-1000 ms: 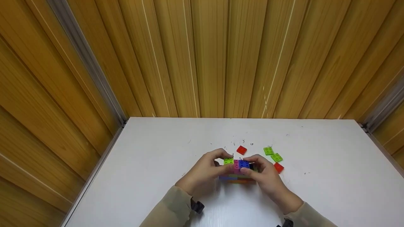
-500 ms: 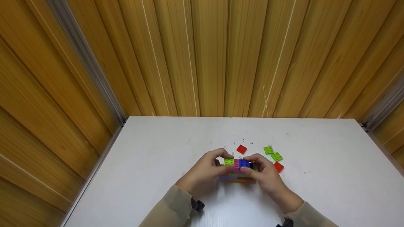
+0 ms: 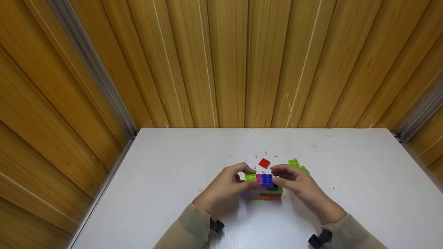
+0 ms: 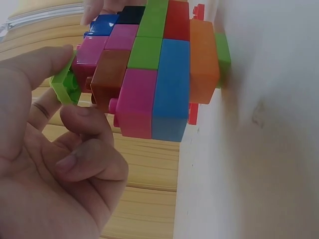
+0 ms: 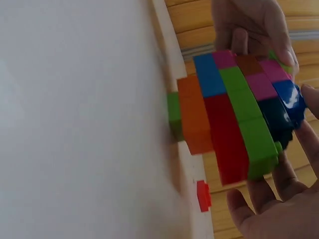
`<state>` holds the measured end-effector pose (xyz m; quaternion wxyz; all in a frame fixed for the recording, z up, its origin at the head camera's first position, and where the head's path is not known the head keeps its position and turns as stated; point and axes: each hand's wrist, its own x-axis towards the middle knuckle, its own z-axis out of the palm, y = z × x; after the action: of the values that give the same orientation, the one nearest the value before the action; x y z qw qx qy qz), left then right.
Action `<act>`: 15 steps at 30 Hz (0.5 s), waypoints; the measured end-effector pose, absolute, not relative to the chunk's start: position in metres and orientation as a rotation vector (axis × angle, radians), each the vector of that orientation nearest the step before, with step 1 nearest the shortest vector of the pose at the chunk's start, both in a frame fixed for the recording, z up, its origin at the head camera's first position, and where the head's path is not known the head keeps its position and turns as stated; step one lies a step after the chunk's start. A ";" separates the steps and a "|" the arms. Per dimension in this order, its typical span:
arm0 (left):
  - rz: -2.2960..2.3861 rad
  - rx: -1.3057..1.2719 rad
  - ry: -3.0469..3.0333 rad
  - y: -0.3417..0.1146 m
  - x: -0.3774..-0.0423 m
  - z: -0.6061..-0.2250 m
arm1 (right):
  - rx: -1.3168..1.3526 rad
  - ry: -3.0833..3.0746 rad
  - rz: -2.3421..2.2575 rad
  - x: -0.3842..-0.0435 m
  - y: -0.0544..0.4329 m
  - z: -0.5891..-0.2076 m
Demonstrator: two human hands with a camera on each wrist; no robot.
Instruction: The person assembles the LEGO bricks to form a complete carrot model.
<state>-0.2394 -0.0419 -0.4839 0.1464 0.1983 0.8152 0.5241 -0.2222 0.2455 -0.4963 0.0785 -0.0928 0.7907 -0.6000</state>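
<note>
In the head view, a stack of coloured toy building bricks (image 3: 264,193) stands on the white table, widening upward from a narrow green foot. My left hand (image 3: 226,185) pinches a lime-green thin brick (image 4: 65,84) between thumb and finger; it overhangs the stack's top left end, tilted in the left wrist view. At the top right end sits a blue brick (image 5: 290,99). My right hand (image 3: 299,181) is beside it, thumb and fingers parted around that end. Whether its thumb touches the blue brick I cannot tell. Other fingers of this hand (image 5: 289,209) spread behind the stack in the right wrist view.
Behind the stack lies a red thin brick (image 3: 264,163). Two lime-green thin bricks (image 3: 294,162) lie beyond my right hand, partly hidden by it. Wood-patterned panels (image 3: 228,69) wall the table's back and sides. Small dark specks mark the white tabletop (image 3: 166,166).
My right hand has eased off the blue brick and shifted slightly right, uncovering the stack's right end and covering the second red brick. My left hand keeps its pinch in place.
</note>
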 end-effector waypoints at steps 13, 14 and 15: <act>1.492 0.550 2.345 -0.043 -0.240 -0.486 | -0.039 2.682 -1.415 -0.246 0.329 -0.480; 1.494 0.549 2.344 -0.043 -0.240 -0.486 | -0.021 2.678 -1.390 -0.247 0.333 -0.481; 1.493 0.548 2.344 -0.043 -0.240 -0.486 | -0.006 2.676 -1.357 -0.249 0.337 -0.482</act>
<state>-0.2401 -0.0431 -0.4861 0.1537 0.1911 0.8177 0.5209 -0.2485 0.3372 -0.4823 0.0704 -0.0020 0.8896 -0.4513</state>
